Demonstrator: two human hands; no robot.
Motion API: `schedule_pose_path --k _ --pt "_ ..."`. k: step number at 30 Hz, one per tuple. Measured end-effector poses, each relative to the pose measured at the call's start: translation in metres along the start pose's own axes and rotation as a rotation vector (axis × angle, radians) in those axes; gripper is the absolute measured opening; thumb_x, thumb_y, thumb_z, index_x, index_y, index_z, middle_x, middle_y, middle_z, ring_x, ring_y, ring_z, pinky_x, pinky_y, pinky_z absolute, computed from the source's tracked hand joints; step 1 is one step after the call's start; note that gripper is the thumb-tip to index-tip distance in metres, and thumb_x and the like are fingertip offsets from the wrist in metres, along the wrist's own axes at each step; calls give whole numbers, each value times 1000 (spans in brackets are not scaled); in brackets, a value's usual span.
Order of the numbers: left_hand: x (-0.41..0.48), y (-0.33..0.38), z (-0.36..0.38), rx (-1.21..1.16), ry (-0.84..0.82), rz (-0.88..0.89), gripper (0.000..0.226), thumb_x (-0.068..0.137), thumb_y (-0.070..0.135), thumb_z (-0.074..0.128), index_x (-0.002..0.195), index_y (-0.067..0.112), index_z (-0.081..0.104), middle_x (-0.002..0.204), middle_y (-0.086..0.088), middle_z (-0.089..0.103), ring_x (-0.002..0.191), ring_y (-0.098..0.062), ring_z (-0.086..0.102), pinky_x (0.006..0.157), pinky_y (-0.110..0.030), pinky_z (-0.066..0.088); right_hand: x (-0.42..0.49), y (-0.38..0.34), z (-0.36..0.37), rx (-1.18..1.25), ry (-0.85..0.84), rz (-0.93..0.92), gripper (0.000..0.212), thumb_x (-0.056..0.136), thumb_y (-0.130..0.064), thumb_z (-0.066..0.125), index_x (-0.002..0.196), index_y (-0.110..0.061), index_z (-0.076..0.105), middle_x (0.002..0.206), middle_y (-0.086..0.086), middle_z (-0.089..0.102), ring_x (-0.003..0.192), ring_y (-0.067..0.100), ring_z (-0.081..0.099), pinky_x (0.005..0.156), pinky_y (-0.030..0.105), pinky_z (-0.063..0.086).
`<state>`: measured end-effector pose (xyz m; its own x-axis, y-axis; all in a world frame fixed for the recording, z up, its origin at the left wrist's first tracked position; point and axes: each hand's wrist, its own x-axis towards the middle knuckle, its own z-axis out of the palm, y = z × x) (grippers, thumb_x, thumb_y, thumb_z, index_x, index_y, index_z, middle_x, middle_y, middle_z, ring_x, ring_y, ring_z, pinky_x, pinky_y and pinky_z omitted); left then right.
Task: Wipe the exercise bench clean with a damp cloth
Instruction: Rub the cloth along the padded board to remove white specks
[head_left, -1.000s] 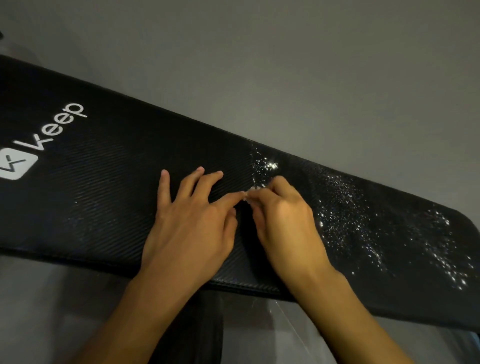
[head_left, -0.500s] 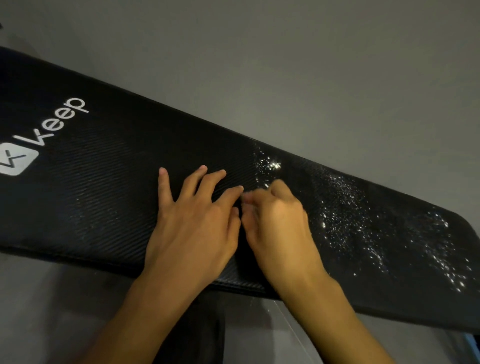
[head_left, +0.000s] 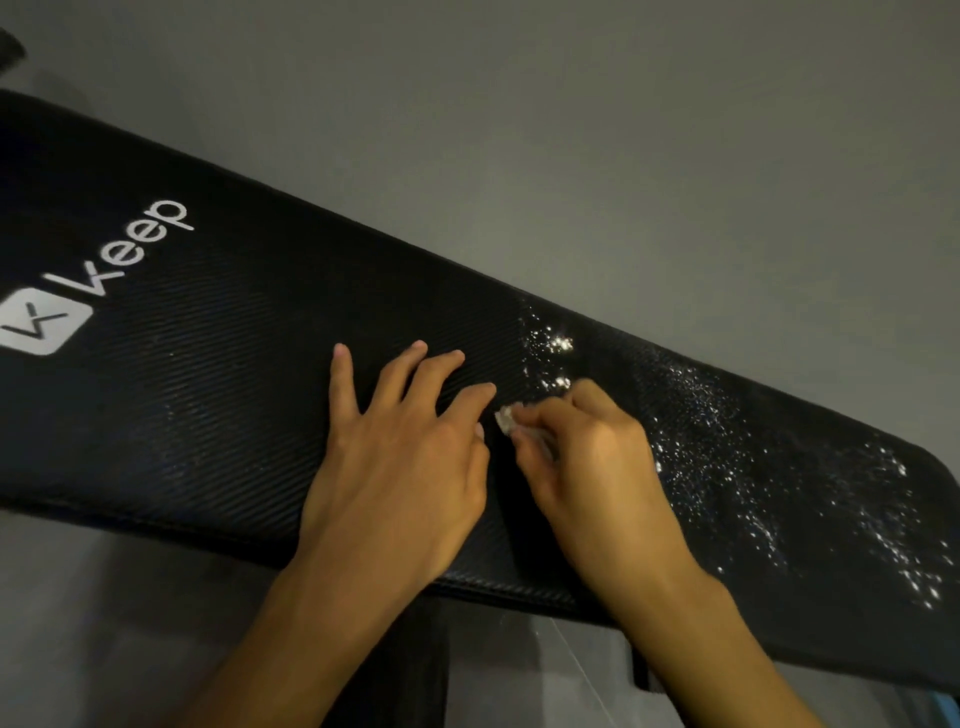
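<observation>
The black ribbed exercise bench pad (head_left: 208, 415) runs across the view from upper left to lower right. White specks (head_left: 727, 467) glitter over its right part. My left hand (head_left: 410, 467) rests flat on the pad's middle with fingers spread. Just to its right, my right hand (head_left: 587, 467) has curled fingers that pinch a small whitish crumpled bit (head_left: 505, 419) against the pad, close to my left index fingertip. Most of that bit is hidden under my fingers, and no full cloth shows.
A white "Keep" logo (head_left: 104, 280) marks the pad's left end. Grey floor (head_left: 623, 156) lies beyond the bench. A dark frame part (head_left: 410, 665) stands under the pad near its front edge.
My right fingers have drawn slightly apart from my left index finger, and the whitish bit now shows at their tips. My left hand stays flat in place.
</observation>
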<state>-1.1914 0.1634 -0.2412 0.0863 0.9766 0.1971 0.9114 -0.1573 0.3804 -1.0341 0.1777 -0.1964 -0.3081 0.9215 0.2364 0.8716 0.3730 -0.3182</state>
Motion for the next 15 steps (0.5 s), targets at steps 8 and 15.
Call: schedule_pose_path --k 8,15 --pt "0 -1 -2 10 -23 -1 49 97 44 34 138 33 60 152 -1 51 148 -24 38 121 -69 15 32 8 10 -9 47 5 22 95 -17 66 116 -14 72 99 -2 54 79 7 58 74 24 55" --pt "0 -2 0 3 -20 -3 49 97 43 34 137 32 61 151 0 53 147 -23 40 120 -69 19 31 14 4 -80 27 -21 17 97 -21 63 105 -11 74 95 1 56 73 16 61 66 34 56"
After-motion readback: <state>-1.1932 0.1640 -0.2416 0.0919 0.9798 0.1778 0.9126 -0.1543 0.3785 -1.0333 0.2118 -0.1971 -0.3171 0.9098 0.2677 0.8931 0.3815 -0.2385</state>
